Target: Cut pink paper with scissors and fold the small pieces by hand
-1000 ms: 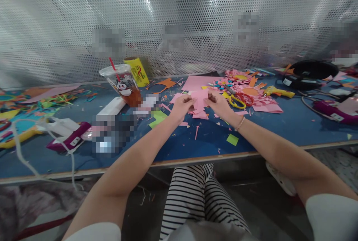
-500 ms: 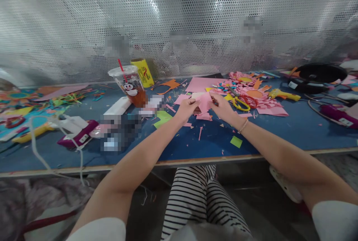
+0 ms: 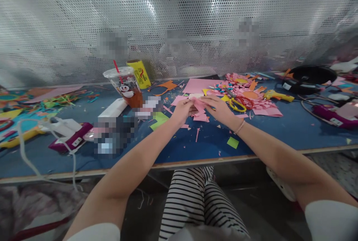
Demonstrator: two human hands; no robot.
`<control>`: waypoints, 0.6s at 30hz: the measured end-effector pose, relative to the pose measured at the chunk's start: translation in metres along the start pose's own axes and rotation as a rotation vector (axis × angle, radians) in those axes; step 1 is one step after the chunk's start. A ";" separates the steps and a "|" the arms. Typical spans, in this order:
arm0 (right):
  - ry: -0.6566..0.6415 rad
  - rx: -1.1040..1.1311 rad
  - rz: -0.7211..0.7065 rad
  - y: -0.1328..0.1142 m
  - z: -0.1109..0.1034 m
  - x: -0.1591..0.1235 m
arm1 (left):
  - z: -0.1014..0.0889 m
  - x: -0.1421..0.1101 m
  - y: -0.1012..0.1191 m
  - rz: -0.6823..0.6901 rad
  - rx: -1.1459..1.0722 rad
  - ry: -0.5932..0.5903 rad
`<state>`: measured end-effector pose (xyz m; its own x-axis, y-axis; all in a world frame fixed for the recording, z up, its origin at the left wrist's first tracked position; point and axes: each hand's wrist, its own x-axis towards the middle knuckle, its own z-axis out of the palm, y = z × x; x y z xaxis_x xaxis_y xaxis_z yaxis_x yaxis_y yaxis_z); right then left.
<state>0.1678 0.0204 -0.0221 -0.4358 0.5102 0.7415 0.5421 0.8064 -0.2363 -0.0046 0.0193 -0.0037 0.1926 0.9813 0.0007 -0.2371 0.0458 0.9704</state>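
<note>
Between my two hands, a small piece of pink paper (image 3: 198,104) is held above the blue table (image 3: 179,147). My left hand (image 3: 184,110) grips its left side with thumb and fingers closed. From the right, my right hand (image 3: 217,107) pinches the upper edge, its fingers reaching over the paper. Pink scraps (image 3: 201,117) lie just below the hands. Scissors with yellow and red handles (image 3: 237,105) rest beside my right hand, against a pile of fringed pink paper (image 3: 263,105). A green paper piece (image 3: 160,121) lies left of my left hand.
A plastic drink cup (image 3: 127,88) with a red straw stands at the back left, beside a yellow tube (image 3: 141,74). Yellow glue guns (image 3: 279,95) and purple power strips (image 3: 73,137) with cables lie on both sides. A perforated metal screen (image 3: 179,21) rises behind the table.
My right hand has moved left, closer to my left hand, and its fingers now reach over the pink paper. The paper looks smaller, more folded or bent. The view has shifted slightly.
</note>
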 end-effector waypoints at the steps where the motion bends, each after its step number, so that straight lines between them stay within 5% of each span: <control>1: -0.003 -0.004 -0.019 0.000 0.000 0.000 | 0.000 0.000 0.001 -0.009 -0.009 0.011; 18: -0.039 -0.238 -0.244 -0.010 -0.009 -0.001 | -0.002 -0.002 0.003 0.052 -0.064 0.006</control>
<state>0.1691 0.0096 -0.0146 -0.5983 0.3255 0.7322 0.5688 0.8161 0.1020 -0.0076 0.0173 -0.0012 0.1729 0.9837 0.0492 -0.3071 0.0064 0.9517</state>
